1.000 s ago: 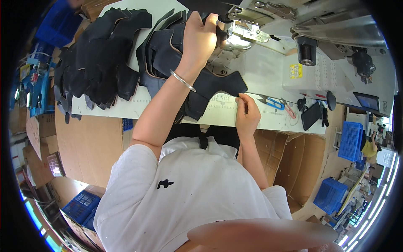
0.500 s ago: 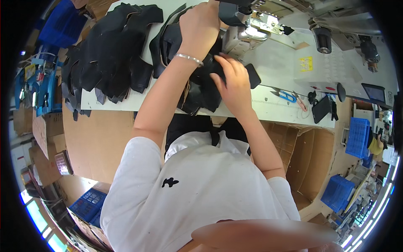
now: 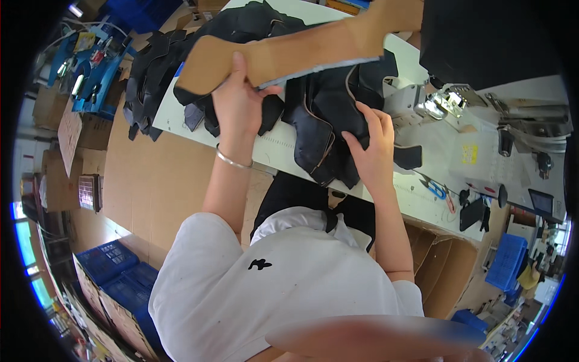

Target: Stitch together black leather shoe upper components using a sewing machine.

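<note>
My left hand (image 3: 238, 105) grips a long leather piece (image 3: 307, 54) with its tan side up and a dark edge below, the thumb on top. It is raised over the left part of the white table. My right hand (image 3: 377, 145) rests with thumb and fingers apart on a heap of black leather pieces (image 3: 329, 111), some with pale cut edges. Behind the tan piece lies a larger heap of black pieces (image 3: 247, 24), partly hidden by it. Right of my right hand, a sewing machine (image 3: 416, 102) shows its metal head.
Blue-handled snips (image 3: 434, 188) and a black phone-like object (image 3: 472, 214) lie on the white table (image 3: 410, 202) at the right. An open cardboard box (image 3: 446, 259) stands below it. Blue crates (image 3: 108, 262) sit at lower left; a blue machine (image 3: 90, 72) stands far left.
My left hand has moved left from beside the sewing machine and now holds up the tan-sided leather piece. My right hand stays on the black pieces. The whole view has turned somewhat.
</note>
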Motion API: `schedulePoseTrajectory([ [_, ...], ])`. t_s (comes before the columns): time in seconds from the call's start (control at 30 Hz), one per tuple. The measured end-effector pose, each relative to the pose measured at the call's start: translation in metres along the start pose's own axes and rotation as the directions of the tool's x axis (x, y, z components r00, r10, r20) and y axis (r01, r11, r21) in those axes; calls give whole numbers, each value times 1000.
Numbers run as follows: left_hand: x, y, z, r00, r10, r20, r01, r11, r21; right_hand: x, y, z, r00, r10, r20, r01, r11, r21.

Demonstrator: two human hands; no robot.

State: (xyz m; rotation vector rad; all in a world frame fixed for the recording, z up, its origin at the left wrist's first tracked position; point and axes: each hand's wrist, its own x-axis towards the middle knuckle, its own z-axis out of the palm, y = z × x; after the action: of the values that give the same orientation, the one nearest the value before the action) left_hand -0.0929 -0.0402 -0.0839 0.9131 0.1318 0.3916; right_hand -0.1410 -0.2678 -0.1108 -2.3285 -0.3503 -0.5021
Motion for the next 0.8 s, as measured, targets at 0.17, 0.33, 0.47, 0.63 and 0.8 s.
schedulePoseTrajectory([
  [0.17,20,40,-42,671,679,299,-694,433,575,3,-36,-43,990,109,92,-120,985,127],
  [0.33,38,66,-72,674,66,736,-577,-575,580,-25,-44,-78,990,105,94,-126,959,255],
  [0.47,9,58,-33,802,154,578,-576,-58,815,-49,-36,-75,1000,3,19,-8,956,294],
  [0.63,-45,-8,51,591,-562,579,216,802,557,-62,-31,-64,990,-79,118,38,949,314],
  [0.8,-49,-38,94,531,-667,522,488,745,455,-54,17,-85,977,210,-27,-177,879,442],
])
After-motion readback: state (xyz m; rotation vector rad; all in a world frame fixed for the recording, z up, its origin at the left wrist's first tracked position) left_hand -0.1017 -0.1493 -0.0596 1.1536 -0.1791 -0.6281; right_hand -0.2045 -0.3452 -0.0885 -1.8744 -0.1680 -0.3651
